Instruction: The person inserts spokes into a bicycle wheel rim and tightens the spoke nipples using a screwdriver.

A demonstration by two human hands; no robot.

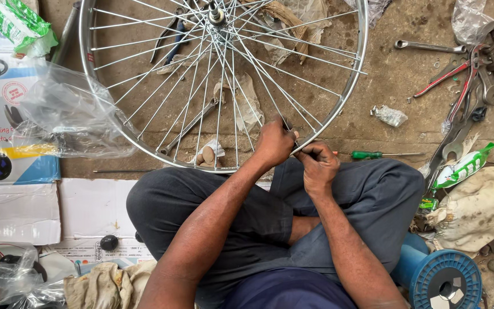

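crossed legs in grey trousers (367, 194) sit nearest, making a lap that props the spoked bicycle wheel (144, 147) flat on the ground at its near rim. left hand (274, 143) is closed over a spoke close to the rim, steadying it. right hand (317, 166) is curled just beside, fingertips pinched at the rim edge; what it grips is too small to tell. green-handled screwdriver (373, 154) lies within reach; wrenches and pliers (475, 68) are farther right, blue spool (444, 280) by the knee.
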